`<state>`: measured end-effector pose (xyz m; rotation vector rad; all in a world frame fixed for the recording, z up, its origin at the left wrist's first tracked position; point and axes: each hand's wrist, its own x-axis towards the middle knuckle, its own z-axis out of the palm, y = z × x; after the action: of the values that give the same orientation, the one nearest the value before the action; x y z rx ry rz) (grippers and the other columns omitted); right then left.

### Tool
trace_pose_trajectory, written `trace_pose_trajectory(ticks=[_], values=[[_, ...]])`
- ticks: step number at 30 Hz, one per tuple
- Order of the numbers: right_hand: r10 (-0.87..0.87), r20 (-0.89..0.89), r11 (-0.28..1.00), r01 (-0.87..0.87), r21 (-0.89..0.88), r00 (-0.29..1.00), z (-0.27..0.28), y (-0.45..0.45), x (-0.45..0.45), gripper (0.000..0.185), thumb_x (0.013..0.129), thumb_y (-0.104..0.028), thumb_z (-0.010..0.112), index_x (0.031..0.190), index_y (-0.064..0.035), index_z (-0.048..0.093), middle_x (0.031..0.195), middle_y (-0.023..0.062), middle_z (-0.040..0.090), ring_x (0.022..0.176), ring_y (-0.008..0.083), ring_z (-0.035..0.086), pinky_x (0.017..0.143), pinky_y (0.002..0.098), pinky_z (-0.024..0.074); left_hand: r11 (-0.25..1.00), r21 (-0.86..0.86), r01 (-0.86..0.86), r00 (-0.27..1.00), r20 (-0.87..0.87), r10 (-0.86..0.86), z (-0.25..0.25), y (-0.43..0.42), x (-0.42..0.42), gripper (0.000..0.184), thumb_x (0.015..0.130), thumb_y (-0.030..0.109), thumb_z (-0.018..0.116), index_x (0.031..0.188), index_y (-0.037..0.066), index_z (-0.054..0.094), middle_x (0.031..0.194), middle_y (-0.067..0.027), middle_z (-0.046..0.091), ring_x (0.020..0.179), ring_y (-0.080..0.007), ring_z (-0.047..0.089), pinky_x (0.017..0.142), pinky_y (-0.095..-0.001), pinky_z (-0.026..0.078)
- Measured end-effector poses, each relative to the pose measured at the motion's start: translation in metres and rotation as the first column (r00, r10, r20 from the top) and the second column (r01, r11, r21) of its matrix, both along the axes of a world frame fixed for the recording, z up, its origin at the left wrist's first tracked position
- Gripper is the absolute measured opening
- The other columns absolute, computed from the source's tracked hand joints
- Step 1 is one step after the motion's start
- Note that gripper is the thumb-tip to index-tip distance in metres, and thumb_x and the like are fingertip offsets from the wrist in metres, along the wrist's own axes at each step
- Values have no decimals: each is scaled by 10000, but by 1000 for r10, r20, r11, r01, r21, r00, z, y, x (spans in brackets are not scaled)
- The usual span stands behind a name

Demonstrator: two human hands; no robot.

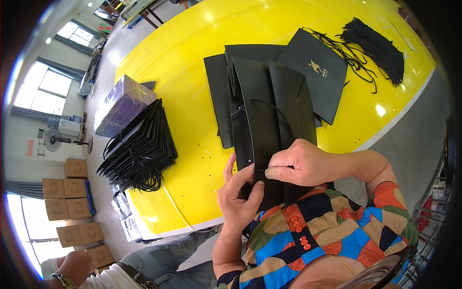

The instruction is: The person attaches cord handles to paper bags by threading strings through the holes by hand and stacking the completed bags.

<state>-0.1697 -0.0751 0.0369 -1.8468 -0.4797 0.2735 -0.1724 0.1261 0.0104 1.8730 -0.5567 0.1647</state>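
A black paper bag [262,111] lies tilted in front of me, with a thin black cord looping out over its side. My left hand [240,192] holds the bag's near edge, thumb and fingers pressed on it. Close beside it, my right hand [296,164] is pinched at the same edge; anything small between its fingertips is hidden. Under and behind the bag lie more black bags, one with a gold emblem [315,67]. Loose black cords [353,55] and a thick bundle of cords [378,50] rest at the upper right.
The yellow table [192,192] carries a pile of black bags with cord handles [139,149] and a plastic-wrapped purple stack [125,103] on the left. A co-worker's forearm [77,265] shows at the lower left. Cardboard boxes [65,190] and a fan [54,138] stand beyond.
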Motion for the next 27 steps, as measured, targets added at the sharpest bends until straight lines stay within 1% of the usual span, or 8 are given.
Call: trace_pose_trajectory(ticks=[5,9,11,14,21,24,25,27], values=[[-3,-9,999,3,45,1000,-7,-1,0,249,846,-151,572,669,19,531,509,98,399,460,131,372,469,318,342,1000,1,-9,1000,-9,10,-1,-1,0,332,641,-57,646,969,-14,665,595,-47,567,570,-142,577,1064,-523,310],[53,-134,996,-43,74,990,-1,-1,2,253,799,-124,554,604,23,486,489,87,361,462,115,343,461,318,320,1000,17,4,999,44,-5,6,-5,-3,314,623,-78,603,931,-57,656,587,-26,516,568,-78,484,1091,-516,292],[111,-196,993,-101,60,974,3,-3,6,248,773,-111,539,577,26,471,482,82,349,464,107,333,458,318,312,1000,12,0,998,66,-1,5,-6,-3,309,619,-77,606,923,-54,656,589,-37,522,557,-94,491,1086,-527,293],[103,-164,995,-103,7,981,6,-3,7,235,742,-113,535,566,28,470,464,88,342,451,128,307,452,329,305,1000,21,-6,994,108,3,4,-5,-4,307,614,-73,610,918,-52,654,592,-49,529,551,-113,507,1080,-543,292],[132,-4,971,-130,-198,991,19,4,7,241,729,-144,543,573,38,523,518,193,499,466,331,474,499,408,406,981,192,-17,974,225,-27,19,-9,-18,324,626,-71,600,946,-50,650,599,-60,541,595,-145,569,1077,-560,282],[172,34,963,-161,-217,984,25,2,8,246,755,-160,548,588,21,547,550,200,536,524,377,541,534,422,449,981,41,187,981,36,-189,18,8,-12,344,620,-94,569,949,-41,656,573,-56,522,589,-174,574,1075,-562,285],[184,81,965,-165,-204,980,19,2,4,248,764,-166,550,592,12,551,551,196,539,533,381,550,538,423,456,963,-6,269,958,-97,-269,18,16,-11,310,606,-131,523,883,-48,634,657,-100,542,658,-243,584,1068,-570,290],[196,209,963,-148,-227,958,5,8,-2,242,798,-184,555,619,-22,567,561,187,555,553,382,572,546,431,473,962,182,204,975,47,-216,13,10,-10,275,594,-149,509,835,-54,601,743,-132,546,719,-283,577,1061,-578,298]])
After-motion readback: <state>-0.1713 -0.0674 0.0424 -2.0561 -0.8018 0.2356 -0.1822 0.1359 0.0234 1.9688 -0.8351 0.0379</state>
